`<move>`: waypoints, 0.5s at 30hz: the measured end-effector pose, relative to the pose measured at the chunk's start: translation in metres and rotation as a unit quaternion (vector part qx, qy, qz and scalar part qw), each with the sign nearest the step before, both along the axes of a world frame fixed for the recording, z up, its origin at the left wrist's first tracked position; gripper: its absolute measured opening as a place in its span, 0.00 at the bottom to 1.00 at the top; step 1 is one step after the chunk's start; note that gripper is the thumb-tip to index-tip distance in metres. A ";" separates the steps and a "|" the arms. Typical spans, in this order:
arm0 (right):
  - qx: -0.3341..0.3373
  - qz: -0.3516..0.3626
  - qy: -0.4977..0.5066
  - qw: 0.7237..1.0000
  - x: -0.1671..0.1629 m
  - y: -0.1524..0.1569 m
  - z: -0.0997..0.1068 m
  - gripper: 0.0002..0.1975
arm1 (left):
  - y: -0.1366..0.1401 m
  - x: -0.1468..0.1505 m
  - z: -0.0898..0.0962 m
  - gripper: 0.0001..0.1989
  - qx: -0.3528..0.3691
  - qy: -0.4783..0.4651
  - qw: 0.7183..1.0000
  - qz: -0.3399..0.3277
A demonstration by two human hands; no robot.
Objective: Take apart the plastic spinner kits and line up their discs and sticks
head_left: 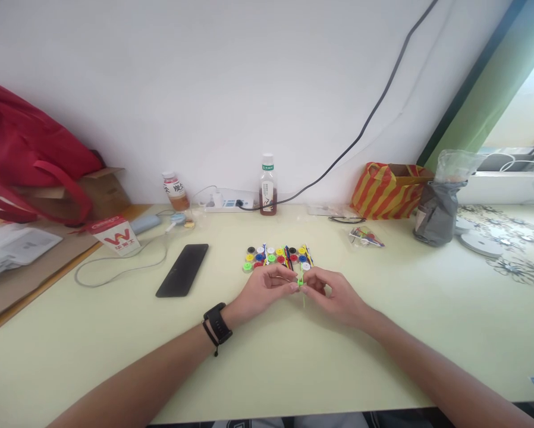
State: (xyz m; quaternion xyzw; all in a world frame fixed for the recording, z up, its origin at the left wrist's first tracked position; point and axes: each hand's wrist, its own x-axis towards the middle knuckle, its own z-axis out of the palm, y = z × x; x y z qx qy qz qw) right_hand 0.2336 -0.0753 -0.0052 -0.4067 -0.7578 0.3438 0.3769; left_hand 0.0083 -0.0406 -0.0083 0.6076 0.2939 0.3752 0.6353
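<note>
Between my fingertips is a small bright-green plastic piece (300, 283) with a thin stem running up and down; its exact kind is too small to tell. My left hand (271, 289) pinches it from the left, thumb and forefinger together. From the right, my right hand (332, 292) pinches the same piece. Just beyond both hands lie rows of small round discs (271, 258) in yellow, blue, white, green, red and black. Thin coloured sticks (287, 257) lie among them. My hands hide the near part of these rows.
A black phone (182, 270) lies left of my hands. Along the wall stand a dark-drink bottle (267, 185), a second bottle (176, 191), a power strip (229, 202) and a striped bag (385, 190). A small clear packet (365, 236) of coloured parts lies to the right, before a grey bag (436, 214).
</note>
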 end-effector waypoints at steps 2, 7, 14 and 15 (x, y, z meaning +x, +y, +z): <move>0.015 0.003 -0.001 1.000 0.001 0.001 0.003 0.07 | -0.001 0.001 0.001 0.18 0.004 0.009 1.000 -0.003; 0.061 -0.069 -0.004 0.996 0.019 0.014 0.009 0.07 | -0.003 0.003 0.001 0.21 0.010 0.029 0.999 0.012; 0.144 -0.317 -0.130 0.928 0.080 0.047 0.006 0.04 | -0.006 0.001 0.003 0.16 0.013 0.069 0.998 -0.008; 0.144 -0.340 -0.150 0.917 0.089 0.050 0.006 0.03 | -0.006 0.001 0.003 0.16 0.016 0.070 0.997 -0.008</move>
